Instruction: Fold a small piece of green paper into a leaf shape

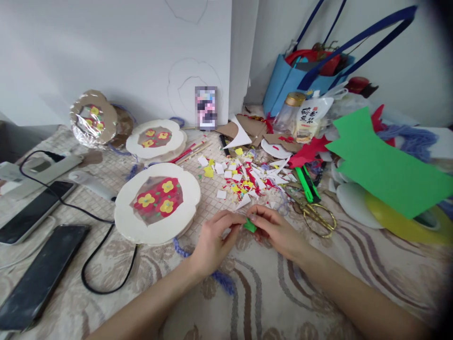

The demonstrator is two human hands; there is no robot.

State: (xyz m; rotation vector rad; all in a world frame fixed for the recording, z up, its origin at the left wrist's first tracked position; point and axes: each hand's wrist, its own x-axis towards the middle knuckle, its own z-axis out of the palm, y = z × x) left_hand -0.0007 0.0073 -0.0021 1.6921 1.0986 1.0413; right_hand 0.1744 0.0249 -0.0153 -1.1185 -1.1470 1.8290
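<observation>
Between my fingertips is a small folded piece of green paper (pixel 249 225), low over the patterned tablecloth. My left hand (pixel 220 238) pinches its left side, and my right hand (pixel 274 230) grips it from the right, some fingers curled under and partly hidden. To the left lies a white scalloped frame (pixel 122 222) with red and yellow paper flowers (pixel 161 197) in its middle. Just beyond my hands is a heap of white, red and yellow paper scraps (pixel 244 179). Gold-handled scissors (pixel 320 219) lie right of my right hand.
Further right are a green paper sheet (pixel 392 165), a green utility knife (pixel 307 184) and a yellow tape roll (pixel 392 224). A blue bag (pixel 279 85) stands behind. On the left lie two dark phones (pixel 42 274), a hot glue gun (pixel 92 185) with its black cable, and more flower frames (pixel 155 139).
</observation>
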